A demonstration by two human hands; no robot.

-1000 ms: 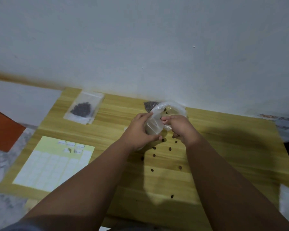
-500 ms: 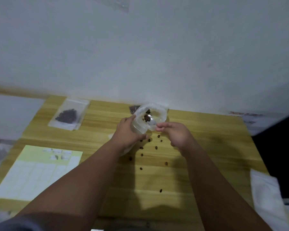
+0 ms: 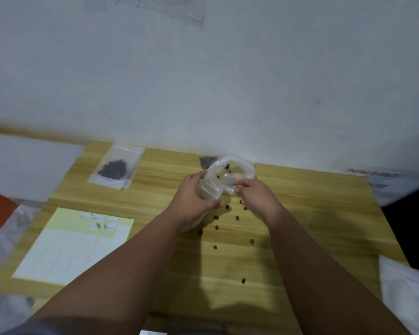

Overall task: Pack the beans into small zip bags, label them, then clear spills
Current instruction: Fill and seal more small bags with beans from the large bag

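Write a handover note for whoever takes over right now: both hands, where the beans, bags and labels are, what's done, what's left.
Left hand: grips the clear plastic bag round its body.
Right hand: pinches the bag's open rim.
A few beans sit inside that bag. Spilled beans lie scattered on the wooden table below the hands.
Done: one filled zip bag lies at the far left. I see no label on it.
Left: gather the spills, finish bagging, and label from the label sheet at the near left.
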